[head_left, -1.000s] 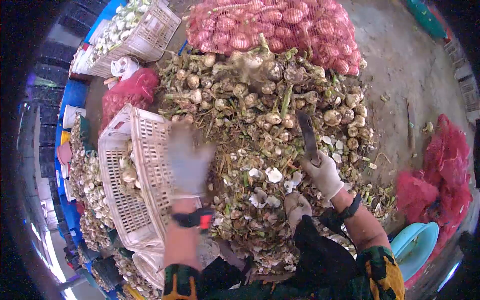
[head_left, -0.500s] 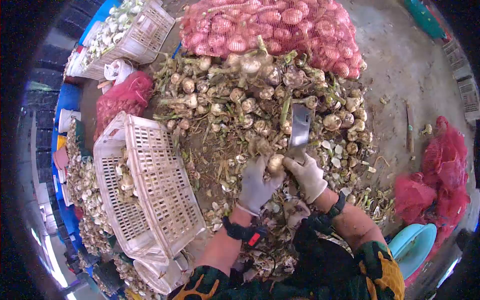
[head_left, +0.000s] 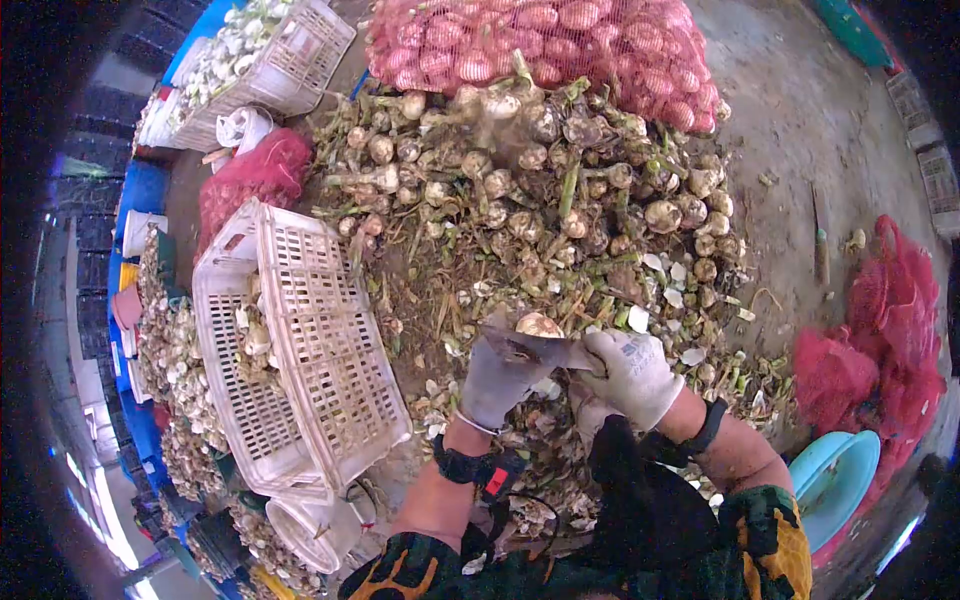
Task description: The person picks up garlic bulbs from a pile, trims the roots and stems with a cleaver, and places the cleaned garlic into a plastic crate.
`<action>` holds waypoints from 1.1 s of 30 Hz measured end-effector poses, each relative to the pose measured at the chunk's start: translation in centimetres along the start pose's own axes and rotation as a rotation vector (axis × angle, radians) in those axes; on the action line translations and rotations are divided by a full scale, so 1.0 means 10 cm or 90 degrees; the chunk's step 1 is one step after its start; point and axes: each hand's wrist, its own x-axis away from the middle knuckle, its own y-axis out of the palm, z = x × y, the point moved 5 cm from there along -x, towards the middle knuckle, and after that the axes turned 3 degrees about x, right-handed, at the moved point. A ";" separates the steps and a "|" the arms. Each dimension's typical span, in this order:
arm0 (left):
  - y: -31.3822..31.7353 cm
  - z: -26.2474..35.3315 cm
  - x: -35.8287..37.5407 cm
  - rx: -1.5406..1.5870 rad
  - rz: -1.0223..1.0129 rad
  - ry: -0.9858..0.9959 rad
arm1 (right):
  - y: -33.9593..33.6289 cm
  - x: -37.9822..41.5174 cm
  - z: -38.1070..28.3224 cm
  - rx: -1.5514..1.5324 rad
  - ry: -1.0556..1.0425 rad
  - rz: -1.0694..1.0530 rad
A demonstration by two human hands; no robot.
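Note:
My left hand (head_left: 498, 382), in a pale work glove, is closed around a garlic bulb (head_left: 538, 324), whose rounded top shows above the blade. My right hand (head_left: 632, 372), gloved in white, grips a cleaver (head_left: 540, 348) by its handle. The blade lies sideways across the front of the bulb and covers part of my left fingers. Ahead of both hands spreads a heap of dirty garlic bulbs (head_left: 525, 225) with stalks still on. Cut stalks and loose peelings (head_left: 540, 500) lie under and around my hands.
Left stands a white plastic crate (head_left: 335, 350) holding a few bulbs. Behind the heap lies a full red mesh sack (head_left: 540, 45). Another crate (head_left: 270, 90) of trimmed garlic is at the upper left. Right are a crumpled red net (head_left: 880, 340) and a turquoise basin (head_left: 830, 490).
The cleaver has swung from pointing away, upright in view, to lying leftward across the bulb. My right hand has turned with it. The bulb stays in my left hand.

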 end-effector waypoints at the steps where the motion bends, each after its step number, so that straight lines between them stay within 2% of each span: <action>1: -0.01 0.05 0.03 0.028 0.008 0.004 | 0.03 0.02 -0.01 -0.001 0.004 -0.002; 3: 0.00 0.21 0.07 0.088 0.024 0.015 | 0.09 0.04 0.00 0.001 0.010 -0.006; 6: -0.04 0.17 0.27 0.099 0.070 -0.130 | 0.23 0.08 0.05 0.023 0.047 -0.049; 7: 0.08 0.20 0.42 0.341 0.057 -0.207 | 0.39 0.01 0.22 0.044 0.122 -0.136; 8: 0.11 0.48 0.43 0.200 -0.043 -0.039 | 0.63 -0.01 0.41 0.087 0.225 -0.297; 9: 0.14 0.77 0.49 0.079 -0.103 0.144 | 0.72 0.04 0.36 0.088 0.204 -0.229; 10: 0.13 0.70 0.45 0.230 -0.048 0.069 | 0.67 0.03 0.25 0.099 0.174 -0.163; 11: 0.14 0.61 0.46 0.379 -0.002 -0.012 | 0.59 0.02 0.26 0.043 0.223 -0.126; 12: 0.15 0.52 0.46 0.361 0.034 0.014 | 0.42 -0.03 0.21 -0.120 0.272 -0.044; 13: 0.15 0.47 0.45 0.342 0.070 0.039 | 0.33 -0.10 0.17 -0.388 0.282 -0.050; 14: 0.11 0.49 0.45 0.152 0.069 0.082 | 0.29 -0.15 0.13 -0.655 0.281 -0.059; 16: 0.03 0.57 0.41 -0.225 0.075 0.162 | 0.14 -0.22 -0.04 -0.808 0.173 0.029; 17: 0.03 0.65 0.44 -0.306 0.126 0.298 | 0.02 -0.19 -0.13 -0.832 0.196 0.033; 18: 0.04 0.70 0.43 -0.362 0.128 0.268 | -0.05 -0.20 -0.20 -0.859 0.221 0.037; 20: 0.10 0.86 0.44 -0.476 0.130 0.192 | 0.02 -0.22 -0.14 -0.652 0.146 0.051; 21: 0.10 0.81 0.44 -0.472 0.194 0.222 | 0.07 -0.22 -0.16 -0.658 0.145 0.053; 24: -0.01 0.29 0.25 0.295 0.155 -0.167 | 0.01 -0.21 -0.08 -0.555 0.186 0.097; 25: -0.02 0.27 0.21 0.415 0.139 -0.161 | -0.05 -0.17 -0.04 -0.497 0.204 0.091; 27: -0.05 0.22 0.21 0.442 0.120 -0.103 | 0.07 -0.10 0.00 -0.385 0.250 0.063; 28: -0.12 0.21 0.27 0.483 0.143 -0.091 | 0.16 -0.13 0.00 -0.269 0.280 -0.041; 29: -0.17 0.27 0.32 0.523 0.166 -0.077 | 0.46 -0.09 0.19 -0.228 0.278 -0.083; 30: -0.45 0.31 0.29 0.593 0.231 -0.009 | 0.72 -0.08 0.38 -0.182 0.268 -0.119; 31: -0.81 0.31 0.29 0.664 0.302 0.056 | 0.68 -0.05 0.36 -0.219 0.285 -0.102; 33: -1.65 0.59 0.46 0.667 0.468 0.250 | 0.71 0.03 0.49 -0.392 0.336 -0.031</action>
